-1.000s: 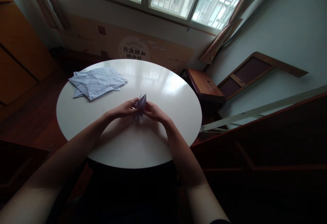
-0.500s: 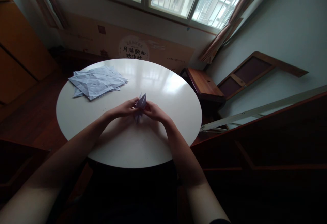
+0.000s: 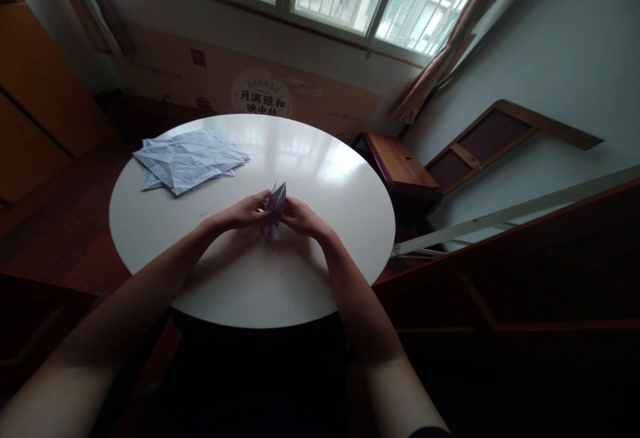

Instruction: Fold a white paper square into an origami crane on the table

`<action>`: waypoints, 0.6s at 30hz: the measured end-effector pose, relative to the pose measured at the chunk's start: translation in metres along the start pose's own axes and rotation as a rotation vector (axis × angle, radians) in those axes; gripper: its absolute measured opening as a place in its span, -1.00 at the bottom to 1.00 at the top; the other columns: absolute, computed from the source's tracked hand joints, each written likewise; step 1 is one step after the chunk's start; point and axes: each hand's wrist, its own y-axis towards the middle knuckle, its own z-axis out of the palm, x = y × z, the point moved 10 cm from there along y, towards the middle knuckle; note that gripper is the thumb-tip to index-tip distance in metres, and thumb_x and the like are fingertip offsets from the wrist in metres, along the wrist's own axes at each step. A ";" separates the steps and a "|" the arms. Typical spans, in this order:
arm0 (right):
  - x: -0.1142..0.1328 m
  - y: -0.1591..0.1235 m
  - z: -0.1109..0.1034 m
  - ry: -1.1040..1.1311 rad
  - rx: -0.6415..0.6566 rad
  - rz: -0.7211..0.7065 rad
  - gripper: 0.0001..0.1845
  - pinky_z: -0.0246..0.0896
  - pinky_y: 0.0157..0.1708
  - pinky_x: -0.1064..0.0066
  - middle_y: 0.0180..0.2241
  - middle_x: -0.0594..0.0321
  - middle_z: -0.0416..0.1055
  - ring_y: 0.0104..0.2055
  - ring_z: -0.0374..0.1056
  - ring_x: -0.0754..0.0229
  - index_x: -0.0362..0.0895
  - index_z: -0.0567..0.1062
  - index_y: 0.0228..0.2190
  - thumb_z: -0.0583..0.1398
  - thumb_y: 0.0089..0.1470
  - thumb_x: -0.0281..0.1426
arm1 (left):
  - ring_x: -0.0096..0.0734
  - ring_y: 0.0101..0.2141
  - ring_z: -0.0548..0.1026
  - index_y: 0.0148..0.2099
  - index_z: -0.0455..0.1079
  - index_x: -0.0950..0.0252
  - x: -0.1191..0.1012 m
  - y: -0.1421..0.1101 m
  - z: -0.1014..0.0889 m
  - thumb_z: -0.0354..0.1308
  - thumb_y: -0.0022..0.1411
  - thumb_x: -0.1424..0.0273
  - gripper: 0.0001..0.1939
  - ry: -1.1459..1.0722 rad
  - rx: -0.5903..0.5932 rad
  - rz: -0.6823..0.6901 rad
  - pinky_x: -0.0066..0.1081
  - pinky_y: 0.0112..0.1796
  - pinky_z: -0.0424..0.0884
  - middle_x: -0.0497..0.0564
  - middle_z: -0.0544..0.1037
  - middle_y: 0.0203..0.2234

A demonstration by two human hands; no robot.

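Over the middle of the round white table (image 3: 240, 291), a small folded piece of paper (image 3: 275, 201) with pointed tips is held between my two hands. My left hand (image 3: 249, 210) grips its left side, fingers closed on it. From the right, my right hand (image 3: 301, 216) pinches the other side with thumb and fingers. One tip points up and away from me; another hangs below the fingers. The exact shape of the folds is partly hidden by the fingers.
Creased sheets of paper (image 3: 193, 160) lie in a pile at the table's far left. A wooden stool (image 3: 397, 161) stands beyond the right edge. Farther right is a pale metal frame (image 3: 475, 221). Behind the table, a printed board (image 3: 320, 101) stands below the window.
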 end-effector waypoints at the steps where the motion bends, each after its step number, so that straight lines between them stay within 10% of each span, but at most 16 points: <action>1: 0.000 0.000 0.000 0.000 0.001 0.000 -0.71 0.28 -0.21 0.35 -0.20 0.13 0.49 -0.25 0.36 0.19 -0.21 0.46 -0.09 0.21 0.12 -0.40 | -0.17 -0.20 0.59 -0.07 0.33 0.33 0.000 0.000 0.000 0.23 0.21 0.20 -0.65 0.002 -0.001 0.000 -0.28 -0.22 0.52 0.10 0.57 -0.24; 18: -0.002 0.000 0.001 -0.012 -0.009 0.003 -0.69 0.27 -0.25 0.36 -0.25 0.16 0.48 -0.28 0.35 0.19 -0.20 0.45 -0.09 0.22 0.12 -0.38 | -0.18 -0.22 0.59 -0.07 0.32 0.33 -0.004 -0.001 0.001 0.22 0.22 0.18 -0.64 -0.007 -0.001 0.003 -0.30 -0.24 0.52 0.11 0.57 -0.25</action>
